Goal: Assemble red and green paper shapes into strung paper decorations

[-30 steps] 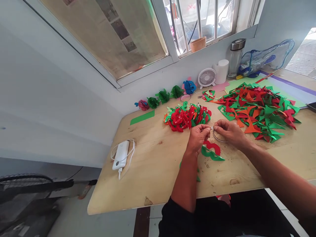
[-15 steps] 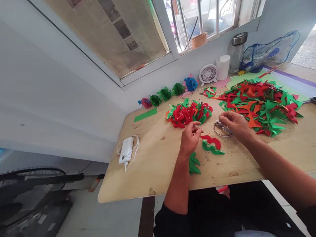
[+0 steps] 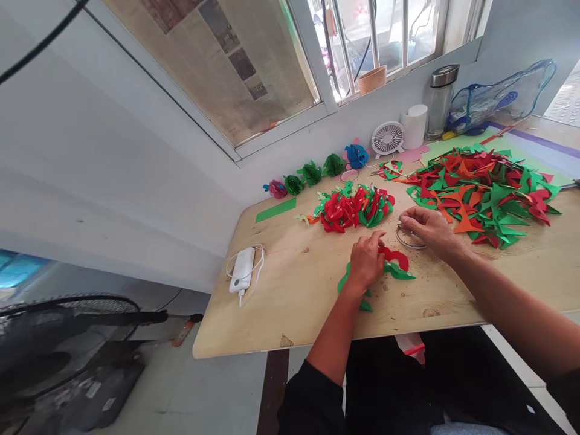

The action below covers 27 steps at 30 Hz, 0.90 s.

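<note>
My left hand is low over the tabletop, fingers apart, partly covering a red wavy-edged paper cutout and green cutouts. Whether its fingertips touch the paper is hard to see. More green paper shows beside and under the wrist. To the right, my right hand is closed in a pinch on something small that I cannot make out. A thin pale wire-like ring lies just below these fingers, close to or touching them.
A heap of red and green cutouts sits beyond my hands. Right of it spreads a big pile of paper scraps. Paper flowers, a small fan and a glass bottle line the wall. A white power bank lies left.
My left hand has moved right and down onto the cutouts. My right hand stays by the ring, its fingers still pinched. The view has shifted slightly.
</note>
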Motion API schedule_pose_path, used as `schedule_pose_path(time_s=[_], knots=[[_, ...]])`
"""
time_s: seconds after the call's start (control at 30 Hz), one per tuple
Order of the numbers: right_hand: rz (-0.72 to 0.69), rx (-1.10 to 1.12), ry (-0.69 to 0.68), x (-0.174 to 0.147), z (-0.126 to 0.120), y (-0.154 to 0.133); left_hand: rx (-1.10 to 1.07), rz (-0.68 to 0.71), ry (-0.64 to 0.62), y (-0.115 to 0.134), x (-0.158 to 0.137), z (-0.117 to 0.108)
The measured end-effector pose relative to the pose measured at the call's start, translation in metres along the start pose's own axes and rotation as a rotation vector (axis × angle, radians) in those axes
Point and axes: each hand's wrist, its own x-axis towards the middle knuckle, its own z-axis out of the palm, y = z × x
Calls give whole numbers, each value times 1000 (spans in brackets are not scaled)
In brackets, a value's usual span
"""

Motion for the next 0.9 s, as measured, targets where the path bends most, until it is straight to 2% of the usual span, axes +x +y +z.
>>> schedule_pose_path(time_s=[0.13,0.3,0.5,0.57,0.63,0.7,0.8,0.9], knots=[[-7,18,-48,-1,2,1,77,5,-22,-3,0,5],[1,46,-91,2,2,8,-7,4,-9,-8,1,9],[-5,19,-85,1,1,7,-133,-19,66,-6,-3,-8],[-4,14,-83,0,2,6,-191,20,4,-4,-10,-16],[-4,23,-89,0,3,5,-214,92,-110,-2,-16,-20],[-6,36,-97,0,3,5,-140,128,-152,0,-21,-20],[-12,69,-86,0,3,5,-20,102,-126,3,-24,-13],[-2,84,-27,-1,2,3,-38,87,-66,5,-24,-9]])
